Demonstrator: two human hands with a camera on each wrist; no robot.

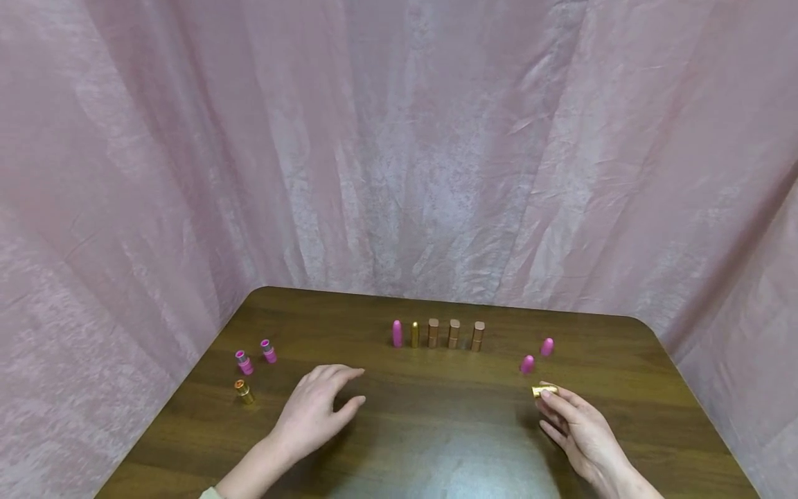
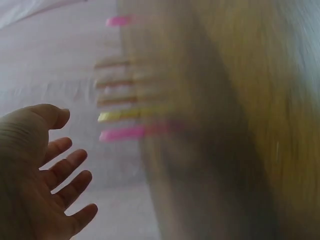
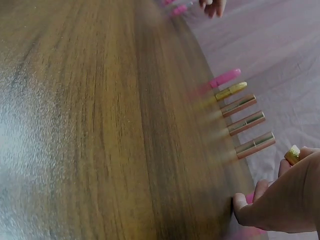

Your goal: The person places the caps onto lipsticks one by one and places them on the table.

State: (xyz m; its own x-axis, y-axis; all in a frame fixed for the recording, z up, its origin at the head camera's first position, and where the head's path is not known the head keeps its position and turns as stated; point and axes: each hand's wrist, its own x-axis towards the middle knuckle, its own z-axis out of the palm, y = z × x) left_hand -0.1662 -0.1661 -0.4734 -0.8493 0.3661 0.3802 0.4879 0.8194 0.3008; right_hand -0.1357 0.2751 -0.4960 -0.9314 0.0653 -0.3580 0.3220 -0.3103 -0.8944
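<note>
Above the right part of the table my right hand (image 1: pixel 589 433) pinches a gold lipstick cap (image 1: pixel 544 391) between thumb and fingers; the right wrist view shows the same gold cap (image 3: pixel 293 154). Two pink lipstick caps (image 1: pixel 527 364) stand just beyond that hand. My left hand (image 1: pixel 318 409) hovers over the left half, fingers spread and loosely bent, holding nothing; the left wrist view agrees. To its left stand an uncapped gold lipstick base (image 1: pixel 244 391) and two uncapped pink lipstick bases (image 1: pixel 244 362) with silver collars.
Along the back stand a closed pink lipstick (image 1: pixel 397 334), a closed gold lipstick (image 1: pixel 415 335) and three rose-gold square lipsticks (image 1: pixel 454 334) in a row. The brown wooden table (image 1: pixel 436 430) has rounded far corners. A pink curtain (image 1: pixel 399 152) hangs behind it.
</note>
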